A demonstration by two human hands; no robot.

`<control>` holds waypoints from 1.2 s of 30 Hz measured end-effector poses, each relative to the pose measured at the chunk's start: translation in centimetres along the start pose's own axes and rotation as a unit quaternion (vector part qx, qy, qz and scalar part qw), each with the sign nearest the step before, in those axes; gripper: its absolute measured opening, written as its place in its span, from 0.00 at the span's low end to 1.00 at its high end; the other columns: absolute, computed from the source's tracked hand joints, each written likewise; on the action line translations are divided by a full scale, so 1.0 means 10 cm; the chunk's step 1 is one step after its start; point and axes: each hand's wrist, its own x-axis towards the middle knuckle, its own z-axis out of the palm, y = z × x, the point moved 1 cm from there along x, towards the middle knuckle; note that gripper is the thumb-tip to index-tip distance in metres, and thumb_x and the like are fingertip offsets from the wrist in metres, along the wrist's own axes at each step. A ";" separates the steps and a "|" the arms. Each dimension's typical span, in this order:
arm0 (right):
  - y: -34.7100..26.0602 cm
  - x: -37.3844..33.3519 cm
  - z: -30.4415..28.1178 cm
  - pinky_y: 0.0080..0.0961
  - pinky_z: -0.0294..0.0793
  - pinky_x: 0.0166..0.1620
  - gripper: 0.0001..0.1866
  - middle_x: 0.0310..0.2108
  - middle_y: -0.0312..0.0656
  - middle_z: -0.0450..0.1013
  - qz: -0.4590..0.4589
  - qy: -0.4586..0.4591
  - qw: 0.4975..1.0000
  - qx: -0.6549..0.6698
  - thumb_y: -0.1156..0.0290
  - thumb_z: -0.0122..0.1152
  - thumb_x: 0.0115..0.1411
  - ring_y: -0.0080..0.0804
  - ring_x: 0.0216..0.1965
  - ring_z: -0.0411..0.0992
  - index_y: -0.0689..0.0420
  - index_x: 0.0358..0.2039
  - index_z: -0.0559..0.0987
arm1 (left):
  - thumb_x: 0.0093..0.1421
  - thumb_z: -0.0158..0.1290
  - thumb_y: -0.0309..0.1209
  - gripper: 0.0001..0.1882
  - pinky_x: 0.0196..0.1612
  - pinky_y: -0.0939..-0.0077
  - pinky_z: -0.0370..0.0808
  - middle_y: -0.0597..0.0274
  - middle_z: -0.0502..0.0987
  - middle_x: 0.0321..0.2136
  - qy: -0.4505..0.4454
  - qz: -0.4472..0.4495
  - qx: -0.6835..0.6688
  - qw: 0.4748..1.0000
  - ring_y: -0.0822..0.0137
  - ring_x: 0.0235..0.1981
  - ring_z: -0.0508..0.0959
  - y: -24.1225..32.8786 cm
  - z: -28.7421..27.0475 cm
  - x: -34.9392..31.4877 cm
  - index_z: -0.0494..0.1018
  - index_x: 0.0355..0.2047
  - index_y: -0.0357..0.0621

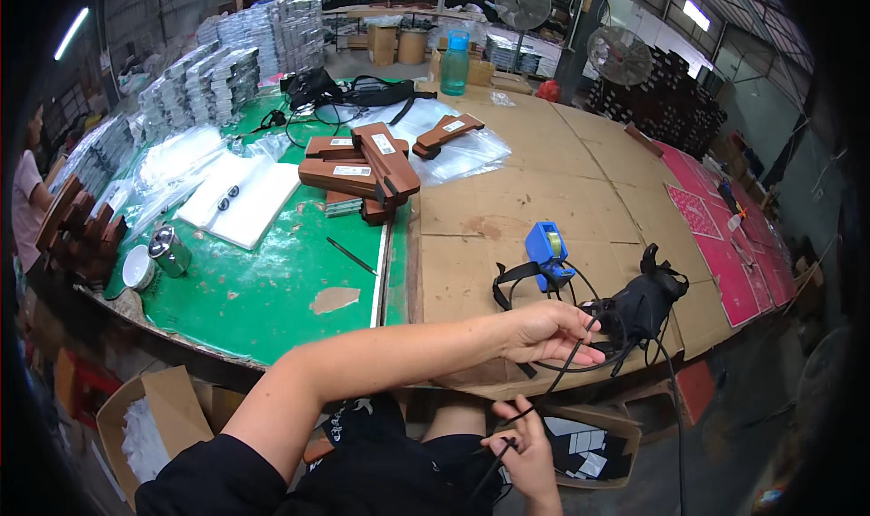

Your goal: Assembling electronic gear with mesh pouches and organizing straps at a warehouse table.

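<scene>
The right hand [524, 453] is nearest the body, its fingers curled closed on a black cable [562, 371]. Just right of it and lower than the tabletop, an open carton [632, 436] holds white and black pieces. The cable runs up from the right hand to the left hand [555, 333], which is apart from it, above the front edge of the cardboard covering [471, 285]. The cable crosses the left fingertips; I cannot tell whether they pinch it. Loops of cable lie just right of the left hand, beside a black pouch [642, 300] with straps. Just beyond that hand stands a blue tape dispenser [545, 244]. Farther off, to the left of both hands, a dark stick [352, 255] lies on the green tabletop [263, 303], with brown pieces [349, 179] piled beyond it. Farthest from the hands along the cardboard stands a blue bottle [455, 66].
</scene>
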 end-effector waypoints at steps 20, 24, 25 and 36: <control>-2.85 1.06 -0.75 0.14 0.65 0.28 0.23 0.47 0.47 0.71 -0.404 -0.077 0.873 0.264 0.78 0.53 0.60 0.23 0.31 0.69 0.70 0.55 0.64 | 0.69 0.35 0.45 0.26 0.52 0.67 0.69 0.49 0.74 0.45 -0.031 0.133 0.548 0.825 0.56 0.48 0.74 -0.20 -0.06 -0.39 0.67 0.53 0.34; -2.91 1.59 -1.20 0.20 0.65 0.29 0.05 0.33 0.42 0.71 -0.484 -0.021 0.824 0.294 0.81 0.55 0.55 0.26 0.28 0.66 0.63 0.34 0.72 | 0.69 0.35 0.45 0.26 0.51 0.67 0.69 0.49 0.75 0.45 -0.021 0.172 0.538 0.825 0.55 0.45 0.76 -0.35 -0.18 -0.52 0.67 0.51 0.33; -2.93 1.72 -1.49 0.20 0.66 0.29 0.04 0.32 0.42 0.71 -0.474 -0.035 0.825 0.305 0.79 0.54 0.57 0.27 0.28 0.66 0.63 0.34 0.72 | 0.67 0.41 0.43 0.23 0.51 0.66 0.70 0.48 0.75 0.43 0.011 0.157 0.602 0.782 0.54 0.47 0.75 -0.40 -0.14 -0.51 0.69 0.49 0.34; -2.79 2.32 -1.37 0.26 0.75 0.36 0.14 0.37 0.40 0.73 -0.396 0.339 0.821 0.233 0.74 0.52 0.63 0.32 0.36 0.74 0.55 0.49 0.70 | 0.58 0.54 0.44 0.31 0.62 0.46 0.55 0.47 0.62 0.58 -0.050 0.249 0.734 0.630 0.50 0.58 0.64 -0.64 -0.25 -0.77 0.62 0.57 0.40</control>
